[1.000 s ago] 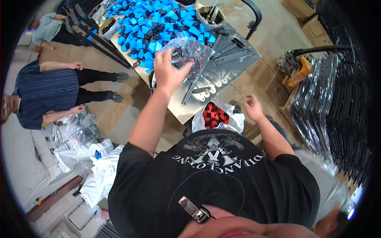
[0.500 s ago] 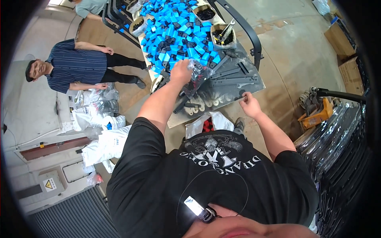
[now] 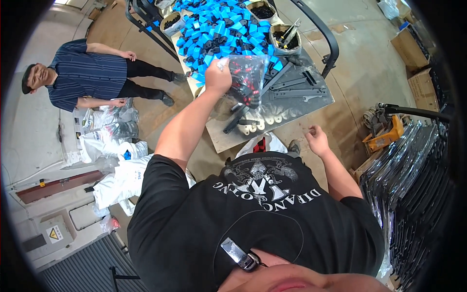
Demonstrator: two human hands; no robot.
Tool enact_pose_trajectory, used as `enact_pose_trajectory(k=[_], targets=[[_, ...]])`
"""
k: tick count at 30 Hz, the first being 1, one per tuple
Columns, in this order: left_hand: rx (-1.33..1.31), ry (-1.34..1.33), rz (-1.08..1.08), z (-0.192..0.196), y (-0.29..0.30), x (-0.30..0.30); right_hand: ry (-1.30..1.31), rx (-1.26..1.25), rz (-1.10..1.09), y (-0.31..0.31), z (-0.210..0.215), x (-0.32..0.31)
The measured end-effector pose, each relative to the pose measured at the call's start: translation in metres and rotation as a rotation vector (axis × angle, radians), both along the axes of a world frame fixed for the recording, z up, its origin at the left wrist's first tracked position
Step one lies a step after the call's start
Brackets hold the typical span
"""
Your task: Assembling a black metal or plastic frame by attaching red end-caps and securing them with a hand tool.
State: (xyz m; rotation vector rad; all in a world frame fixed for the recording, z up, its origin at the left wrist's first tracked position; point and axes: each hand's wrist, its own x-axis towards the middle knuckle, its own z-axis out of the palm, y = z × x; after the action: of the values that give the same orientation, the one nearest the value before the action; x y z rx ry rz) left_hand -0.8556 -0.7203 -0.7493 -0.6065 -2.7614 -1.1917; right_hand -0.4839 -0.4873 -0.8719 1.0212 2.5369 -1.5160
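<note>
My left hand (image 3: 217,77) is raised over the work table (image 3: 228,138) and grips the top of a clear plastic bag (image 3: 247,78) holding small black and red parts. The bag hangs over flat grey metal pieces (image 3: 292,85) lying on the table. My right hand (image 3: 317,139) hovers lower, past the table's near right corner, fingers loosely curled and holding nothing. A white bag with red parts (image 3: 262,144) sits on the floor between my hands, just below the table edge.
A heap of blue and black parts (image 3: 219,24) covers the far table, with bowls of black pieces (image 3: 286,39). A person in a striped shirt (image 3: 87,75) stands left. White bags (image 3: 114,165) lie on the floor. Stacked black frames (image 3: 413,185) line the right; an orange pallet jack (image 3: 384,134) stands nearby.
The view has swung, and the standing person now appears further up on the left. My left hand still holds the bag up; my right hand stays near the table corner.
</note>
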Motion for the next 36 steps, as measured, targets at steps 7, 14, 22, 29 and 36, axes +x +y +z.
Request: enact_pose_trajectory(k=[7, 14, 22, 29, 36], targets=[[0.132, -0.166, 0.332, 0.010, 0.005, -0.048, 0.094, -0.122, -0.100, -0.029, 0.011, 0.010], [-0.007, -0.137, 0.307, 0.017, 0.051, -0.069, 0.286, -0.265, 0.044, 0.058, -0.013, -0.063], [-0.216, -0.206, 0.104, 0.025, 0.069, 0.009, 0.128, -0.390, 0.293, 0.133, 0.015, -0.133], [-0.497, -0.251, -0.104, 0.043, 0.033, 0.060, 0.057, -0.435, 0.500, 0.148, 0.017, -0.151], [-0.756, -0.258, -0.265, 0.033, -0.015, 0.061, -0.054, -0.300, 0.626, 0.161, 0.009, -0.153]])
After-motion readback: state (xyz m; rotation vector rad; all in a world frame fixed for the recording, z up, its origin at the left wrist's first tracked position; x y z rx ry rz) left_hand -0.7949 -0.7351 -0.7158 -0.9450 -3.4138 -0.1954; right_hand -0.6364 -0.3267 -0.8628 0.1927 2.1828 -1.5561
